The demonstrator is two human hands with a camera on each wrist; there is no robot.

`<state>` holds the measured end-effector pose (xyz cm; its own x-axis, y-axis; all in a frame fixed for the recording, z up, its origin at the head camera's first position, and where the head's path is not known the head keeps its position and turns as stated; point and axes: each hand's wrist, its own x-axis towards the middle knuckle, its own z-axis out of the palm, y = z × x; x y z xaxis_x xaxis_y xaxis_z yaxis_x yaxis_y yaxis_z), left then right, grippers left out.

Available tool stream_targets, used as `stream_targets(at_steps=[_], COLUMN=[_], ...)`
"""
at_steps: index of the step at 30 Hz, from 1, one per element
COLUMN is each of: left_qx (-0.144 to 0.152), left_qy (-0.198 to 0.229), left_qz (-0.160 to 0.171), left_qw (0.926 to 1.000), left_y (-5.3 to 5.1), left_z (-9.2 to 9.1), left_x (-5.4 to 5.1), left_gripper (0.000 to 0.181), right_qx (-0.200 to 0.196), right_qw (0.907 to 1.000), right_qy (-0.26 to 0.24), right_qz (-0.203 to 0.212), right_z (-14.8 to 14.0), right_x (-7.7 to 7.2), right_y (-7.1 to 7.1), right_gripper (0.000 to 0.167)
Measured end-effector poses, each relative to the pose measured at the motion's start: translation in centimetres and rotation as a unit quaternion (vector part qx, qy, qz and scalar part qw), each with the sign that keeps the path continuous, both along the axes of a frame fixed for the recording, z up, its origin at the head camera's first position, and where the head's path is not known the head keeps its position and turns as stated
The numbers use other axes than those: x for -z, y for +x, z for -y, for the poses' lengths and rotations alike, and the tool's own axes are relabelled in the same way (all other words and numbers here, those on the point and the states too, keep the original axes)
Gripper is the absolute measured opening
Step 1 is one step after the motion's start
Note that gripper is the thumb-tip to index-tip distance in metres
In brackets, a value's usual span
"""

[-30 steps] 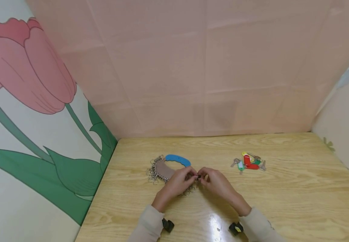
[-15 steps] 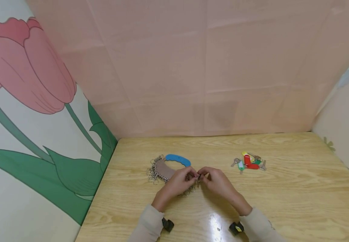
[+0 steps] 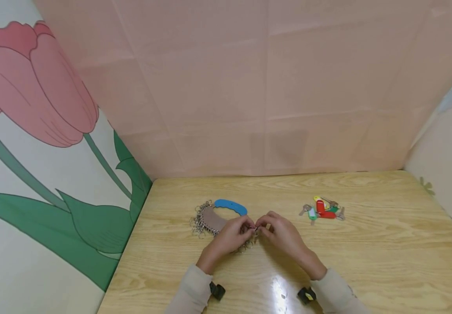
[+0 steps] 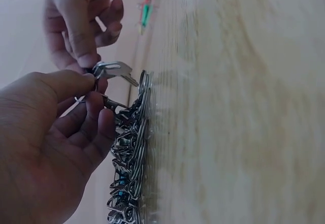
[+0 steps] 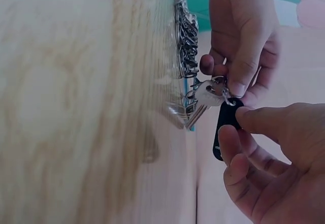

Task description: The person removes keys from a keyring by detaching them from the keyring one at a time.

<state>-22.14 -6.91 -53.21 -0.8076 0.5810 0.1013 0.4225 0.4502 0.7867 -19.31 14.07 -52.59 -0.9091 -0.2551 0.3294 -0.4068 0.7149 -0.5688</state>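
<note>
A brown crescent-shaped key holder [image 3: 211, 218] with a blue handle [image 3: 229, 206] lies on the table, its curved edge lined with metal clips and rings [image 4: 127, 158]. My left hand [image 3: 229, 237] covers its near right end, thumb and finger pinching a small metal ring [image 5: 227, 93]. In the right wrist view, my right hand [image 5: 274, 158] holds a black key tag [image 5: 221, 142] between thumb and fingers. Silver keys [image 4: 114, 70] hang between the two hands, close to the end of the clip row. Fingertips hide part of the ring where tag and keys meet.
To the right on the wooden table [image 3: 386, 244] lies a small pile of keys with red tags [image 3: 327, 215], a yellow tag [image 3: 316, 199] and a green-edged tag [image 3: 312, 214]. A pink-covered wall [image 3: 218, 152] stands behind the table.
My right hand has risen slightly, its fingertips still meeting the left hand's. The left hand and the key holder stay in place.
</note>
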Motion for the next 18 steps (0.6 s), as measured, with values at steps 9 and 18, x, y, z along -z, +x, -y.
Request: stream_targets(at_steps=[9,18], left_qx=[-0.005,-0.011], left_qy=[0.0,-0.004], left_qz=[0.006,0.007], left_qw=[1.0,0.9999], left_y=[0.05,0.0], left_z=[0.02,-0.1], left_x=[0.0,0.11], left_gripper=[0.007,0.007], right_qx=[-0.021,-0.054], right_qw=[0.998,0.9952], right_qy=[0.037,0.032], right_qz=[-0.048,-0.076], right_z=[-0.3,-0.49], right_x=[-0.02,0.29], right_y=[0.19,0.0], right_gripper=[0.018,0.02])
